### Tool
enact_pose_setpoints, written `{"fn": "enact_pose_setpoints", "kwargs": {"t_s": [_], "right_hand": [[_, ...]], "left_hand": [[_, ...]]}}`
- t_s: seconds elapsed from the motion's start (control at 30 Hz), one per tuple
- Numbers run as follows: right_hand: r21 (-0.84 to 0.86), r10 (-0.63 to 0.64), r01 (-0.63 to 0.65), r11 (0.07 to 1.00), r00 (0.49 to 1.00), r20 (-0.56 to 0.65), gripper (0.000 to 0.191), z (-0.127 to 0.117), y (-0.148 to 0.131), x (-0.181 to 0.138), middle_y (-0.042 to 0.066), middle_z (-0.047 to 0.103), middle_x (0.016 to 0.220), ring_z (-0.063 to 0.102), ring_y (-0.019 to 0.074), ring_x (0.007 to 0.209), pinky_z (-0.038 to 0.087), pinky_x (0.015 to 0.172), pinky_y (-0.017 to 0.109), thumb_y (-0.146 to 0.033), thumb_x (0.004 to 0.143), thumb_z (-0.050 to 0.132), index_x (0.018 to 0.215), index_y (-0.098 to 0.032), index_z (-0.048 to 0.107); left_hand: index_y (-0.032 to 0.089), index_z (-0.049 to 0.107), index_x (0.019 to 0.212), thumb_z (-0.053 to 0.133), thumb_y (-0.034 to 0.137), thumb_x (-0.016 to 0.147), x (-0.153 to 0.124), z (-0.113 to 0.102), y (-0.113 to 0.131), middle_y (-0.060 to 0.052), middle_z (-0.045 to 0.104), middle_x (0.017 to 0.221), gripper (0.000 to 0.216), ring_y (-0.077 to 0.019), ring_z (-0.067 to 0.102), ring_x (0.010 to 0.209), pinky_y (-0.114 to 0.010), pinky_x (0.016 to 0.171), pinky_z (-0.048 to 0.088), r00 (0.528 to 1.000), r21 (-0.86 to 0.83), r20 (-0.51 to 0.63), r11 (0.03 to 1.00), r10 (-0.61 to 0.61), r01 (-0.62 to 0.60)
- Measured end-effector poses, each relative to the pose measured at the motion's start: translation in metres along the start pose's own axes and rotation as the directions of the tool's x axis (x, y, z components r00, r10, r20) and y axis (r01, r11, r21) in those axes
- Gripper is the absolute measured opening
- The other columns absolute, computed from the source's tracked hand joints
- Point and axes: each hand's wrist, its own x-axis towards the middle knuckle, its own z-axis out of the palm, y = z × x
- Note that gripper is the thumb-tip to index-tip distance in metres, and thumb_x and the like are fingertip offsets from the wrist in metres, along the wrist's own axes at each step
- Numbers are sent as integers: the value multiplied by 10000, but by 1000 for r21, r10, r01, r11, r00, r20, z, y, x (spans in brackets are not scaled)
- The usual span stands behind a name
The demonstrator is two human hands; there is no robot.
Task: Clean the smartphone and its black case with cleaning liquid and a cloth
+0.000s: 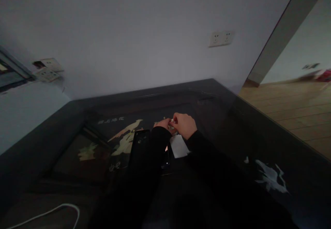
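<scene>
Right hand (184, 125), left hand (163, 123) pinched together on small pale object (172, 127) above white card (179, 146).

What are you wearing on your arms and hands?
Long black sleeves cover both arms down to the wrists. The left hand and right hand are bare: no gloves, and no ring or watch shows in the dim light.

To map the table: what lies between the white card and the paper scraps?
Head view: the right sleeve beside the white card, then bare tabletop up to the paper scraps.
</scene>
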Motion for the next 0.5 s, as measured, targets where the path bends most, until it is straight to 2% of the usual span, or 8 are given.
{"fn": "enact_pose_setpoints", "kwargs": {"t_s": [0.17,0.37,0.5], "right_hand": [[72,4,-4,997,1000,1,204,1,8,5,21,654,716,601,168,682,370,578,253,-393,695,656,706,-199,594],[199,-91,77,977,994,64,80,-3,14,8,10,671,771,599,137,698,411,617,237,-265,717,636,772,-212,660],[256,-112,93,962,992,61,184,-5,16,10,21,674,797,603,126,691,441,636,230,-264,704,658,871,-187,656]], "left_hand": [[229,558,781,538,537,664,6,7,-9,-5,653,803,331,-178,613,788,-261,668,421,1000,-33,-18,999,12,-12],[221,578,834,576,515,649,10,9,-14,-1,650,843,347,-164,605,786,-243,658,420,999,-86,3,995,42,-42],[210,587,865,575,511,656,9,8,-13,-13,653,838,367,-168,606,767,-249,649,426,999,-101,3,993,54,-53]]}}
